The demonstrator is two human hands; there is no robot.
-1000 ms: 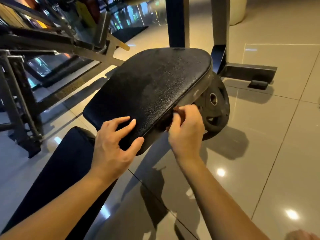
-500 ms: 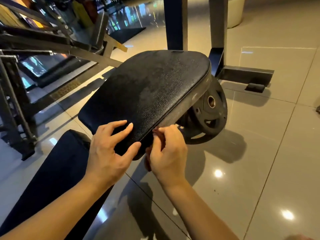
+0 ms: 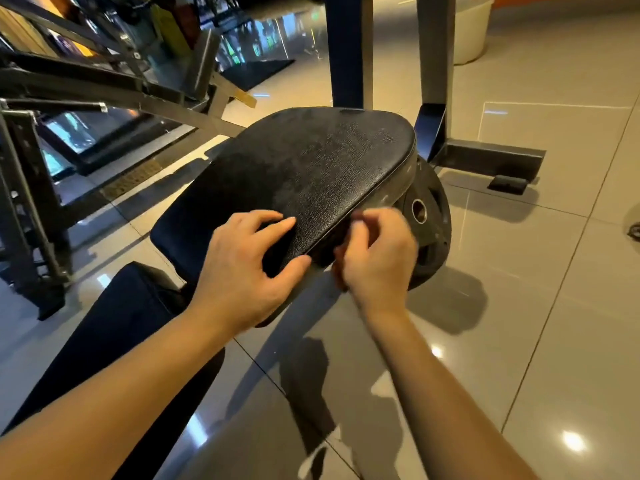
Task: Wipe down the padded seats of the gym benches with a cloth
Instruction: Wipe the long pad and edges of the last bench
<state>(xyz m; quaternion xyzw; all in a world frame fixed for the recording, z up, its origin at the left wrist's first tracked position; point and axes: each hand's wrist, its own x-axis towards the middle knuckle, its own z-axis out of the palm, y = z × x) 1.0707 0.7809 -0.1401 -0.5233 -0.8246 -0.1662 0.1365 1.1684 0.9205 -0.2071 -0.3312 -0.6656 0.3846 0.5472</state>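
**Single head-worn view.** The wide-angle camera sits above and behind the person's two forearms and faces forward and down. It is near the work. The left hand (image 3: 242,271) and right hand (image 3: 377,258) lie just below mid-frame, at the near edge of the padded seat (image 3: 311,174), which fills the centre. Both forearms enter from the bottom edge. The tiled floor (image 3: 519,341) takes up the right and lower parts, and two uprights (image 3: 349,46) run off the top edge.
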